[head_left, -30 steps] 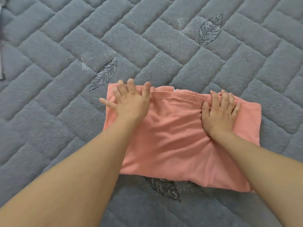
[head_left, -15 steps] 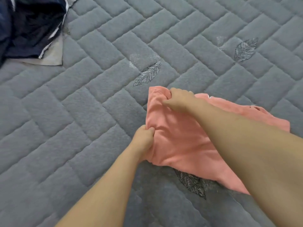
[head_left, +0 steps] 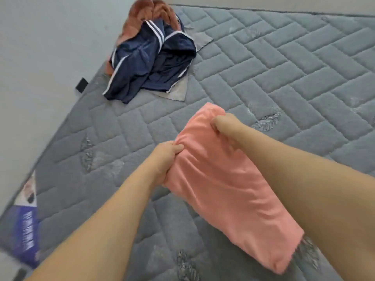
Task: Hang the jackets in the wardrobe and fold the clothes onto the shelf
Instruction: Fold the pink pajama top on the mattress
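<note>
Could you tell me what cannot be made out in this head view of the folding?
- Pink garment: its right side lies behind the right forearm; the kind of garment is unclear.
- Right hand: fingertips buried in the fabric, so the exact grip is hidden.
- Rust-coloured cloth: mostly under the navy striped garment.
- Label at the mattress corner: print blurred, unreadable.
- Wardrobe and shelf: out of frame.

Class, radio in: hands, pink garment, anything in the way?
Left hand and right hand both grip the folded pink garment. Navy jacket heaped far off. Nothing in the way.

Smooth matt pink cloth (head_left: 223,189); quilted fuzzy mattress (head_left: 284,82).
</note>
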